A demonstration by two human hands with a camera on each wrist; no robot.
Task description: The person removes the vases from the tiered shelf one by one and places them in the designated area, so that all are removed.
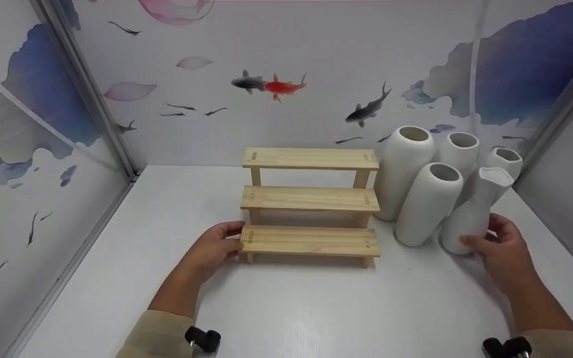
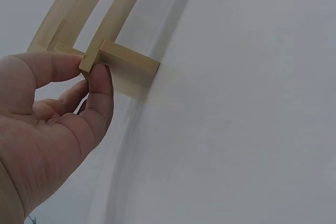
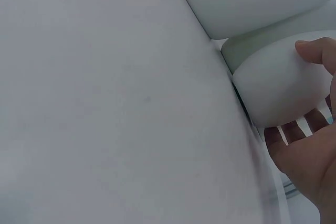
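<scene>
A three-tier wooden display stand point(image 1: 311, 199) is on the white table. My left hand point(image 1: 214, 248) is at its lowest tier and pinches the left end of that board between thumb and fingers, as the left wrist view shows closely. To the right of the stand, my right hand point(image 1: 508, 253) holds the lower body of a white vase point(image 1: 475, 214) with a narrow neck and flared rim. The thumb lies on its front and the fingers reach round the far side. The vase's base appears to rest on the table point(image 3: 131, 129).
Several other white vases cluster behind and left of the held one: a leaning one point(image 1: 428, 209), a tall one point(image 1: 406, 169) close against the stand and others behind. Printed wall panels point(image 1: 316, 44) enclose the table at the back and sides.
</scene>
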